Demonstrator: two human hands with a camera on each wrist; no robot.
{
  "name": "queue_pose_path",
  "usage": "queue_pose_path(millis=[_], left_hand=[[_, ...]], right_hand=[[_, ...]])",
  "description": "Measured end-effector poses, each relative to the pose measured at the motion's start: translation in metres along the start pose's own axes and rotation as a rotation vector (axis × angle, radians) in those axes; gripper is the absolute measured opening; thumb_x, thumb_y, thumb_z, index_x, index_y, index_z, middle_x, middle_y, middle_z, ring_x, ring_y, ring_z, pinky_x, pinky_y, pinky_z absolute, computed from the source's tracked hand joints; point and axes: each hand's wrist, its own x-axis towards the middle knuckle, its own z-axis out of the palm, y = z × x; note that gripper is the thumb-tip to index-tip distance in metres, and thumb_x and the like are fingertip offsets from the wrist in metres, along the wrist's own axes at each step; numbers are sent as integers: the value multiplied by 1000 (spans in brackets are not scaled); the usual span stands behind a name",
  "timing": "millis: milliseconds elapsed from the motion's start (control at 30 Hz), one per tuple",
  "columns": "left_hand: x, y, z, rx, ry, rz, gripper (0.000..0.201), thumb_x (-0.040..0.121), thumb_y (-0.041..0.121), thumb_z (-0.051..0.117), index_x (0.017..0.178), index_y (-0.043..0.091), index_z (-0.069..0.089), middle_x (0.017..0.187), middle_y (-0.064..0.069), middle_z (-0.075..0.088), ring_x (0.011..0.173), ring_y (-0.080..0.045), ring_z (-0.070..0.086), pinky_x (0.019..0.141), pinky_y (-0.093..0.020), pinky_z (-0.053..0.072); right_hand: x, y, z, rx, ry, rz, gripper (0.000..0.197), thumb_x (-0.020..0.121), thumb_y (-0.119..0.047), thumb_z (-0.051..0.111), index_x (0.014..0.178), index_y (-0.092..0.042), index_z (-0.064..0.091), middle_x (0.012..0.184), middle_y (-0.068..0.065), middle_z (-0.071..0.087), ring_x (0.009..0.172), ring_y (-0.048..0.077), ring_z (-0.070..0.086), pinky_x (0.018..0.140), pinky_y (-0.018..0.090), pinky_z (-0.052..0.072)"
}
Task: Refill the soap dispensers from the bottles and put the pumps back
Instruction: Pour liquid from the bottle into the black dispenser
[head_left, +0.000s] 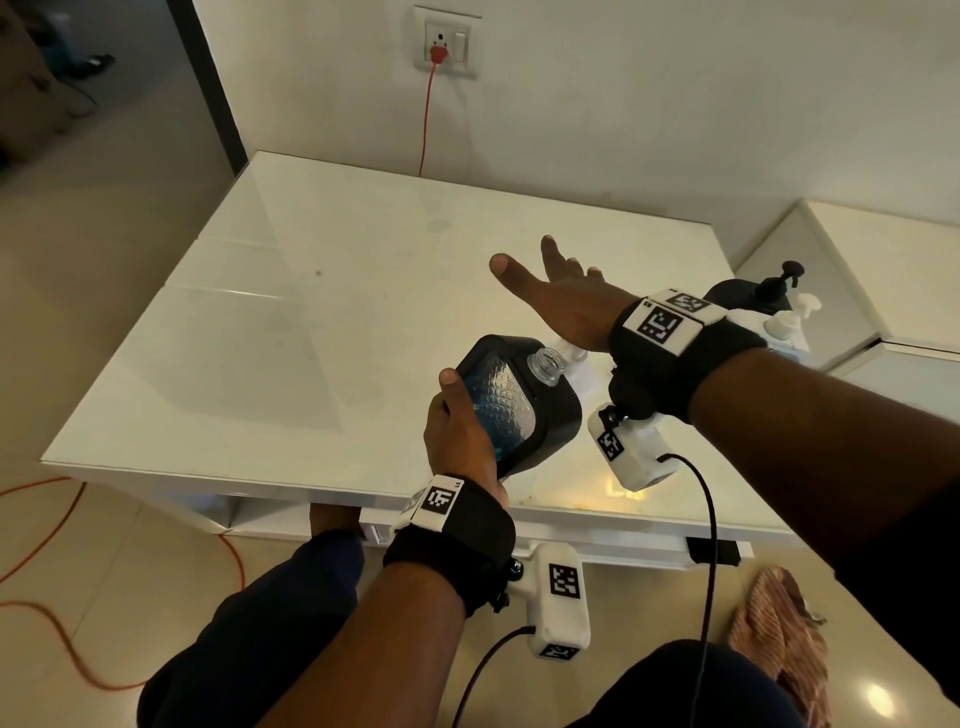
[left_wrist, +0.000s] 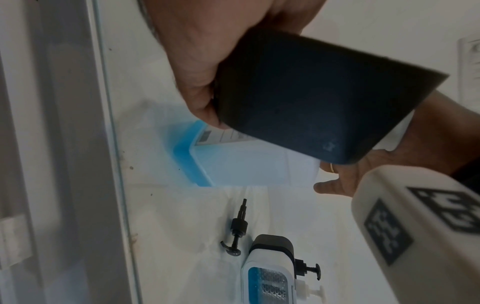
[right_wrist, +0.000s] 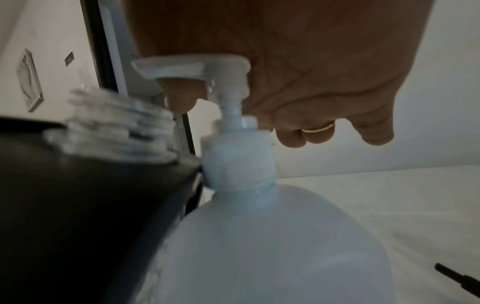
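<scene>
Leftmost, the left hand (head_left: 462, 431) grips the black dispenser (head_left: 519, 405), neck uncapped, tilted above the white table (head_left: 291, 322). Beside it, the right hand (head_left: 566, 296), fingers spread, presses the refill bottle's white pump (right_wrist: 192, 67). A loose black pump (left_wrist: 237, 230) lies rightward.

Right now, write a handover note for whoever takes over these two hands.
Left hand: grips the black dispenser, tilted, pump off, clear threaded neck open, some blue soap inside.
Right hand: open, palm on the head of the white pump of the refill bottle, which stands against the dispenser on the table.
Loose black pump lies on the table; a second dispenser with its pump on is beside it.
Done: pump removed. Left: pump soap in, refit the black pump.
</scene>
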Motion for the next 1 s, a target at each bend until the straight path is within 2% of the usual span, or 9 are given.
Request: queue_pose_path(millis=[267,367,633,900,1000], left_hand=[[1,-3,-1,16,10,17,39,98,75,42,92,42,62,117,-1,69,115,-35,67,101,-57,57],[4,-3,-1,15,-6,13,39,99,74,41,94,41,61,122,-4,68,115,-35,66,101,-57,56],[2,-3,0,18,4,24,44,89,83,44,92,44,62,119,-1,68,114,-35,67,101,-57,57],[6,-4,-2,22,8,30,38,99,75,41,94,42,59,120,-1,66,116,-34,65,103,-57,55],[3,-2,-1,39,5,23,48,82,87,43,95,45,62,124,-1,68,116,-34,66,102,-58,56]], right_hand=[[-2,2,4,23,30,7,104,81,-92,18,160,-32,-11,170,8,-5,155,31,-11,121,57,-2],[-1,1,5,2,51,18,104,81,-92,18,160,-31,-11,170,9,-5,155,32,-11,121,57,-2],[-4,-1,-1,32,15,11,100,83,-90,16,160,-33,-12,169,9,-8,155,30,-15,121,54,-7],[0,1,6,8,34,10,104,80,-93,16,160,-33,-12,169,7,-7,155,29,-14,121,57,-4],[0,1,5,15,25,4,103,80,-93,17,159,-33,-13,169,7,-9,155,30,-15,121,57,-5]])
